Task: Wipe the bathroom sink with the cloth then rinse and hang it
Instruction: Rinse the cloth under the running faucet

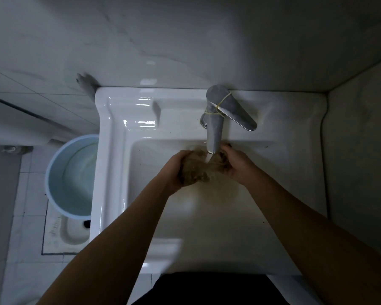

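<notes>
Nearest the wearer: dark clothing (207, 289) against the front rim of a white ceramic sink (110, 172), with two bare forearms reaching over that rim into the bowl. Bowl floor (207, 221), pale and stained yellowish, lies open between the front rim and the hands. Left hand (174, 170): fingers curled round the left end of the cloth. Right hand (238, 166): fingers curled round the right end. Cloth (196, 170): brown, bunched, stretched between both hands over the far half of the bowl, directly beneath the spout, with a thin water stream (207, 158) falling on its middle. Faucet (215, 128): chrome, on the back ledge; its lever (238, 116) is angled right and a yellow band (218, 106) is looped round the body. Back ledge abuts a marbled wall (185, 40); the sink's right edge runs just beside a side wall. Left of the sink, on tiled floor: a light blue bucket (47, 172) holding water, its rim partly hidden by the sink's left edge.
</notes>
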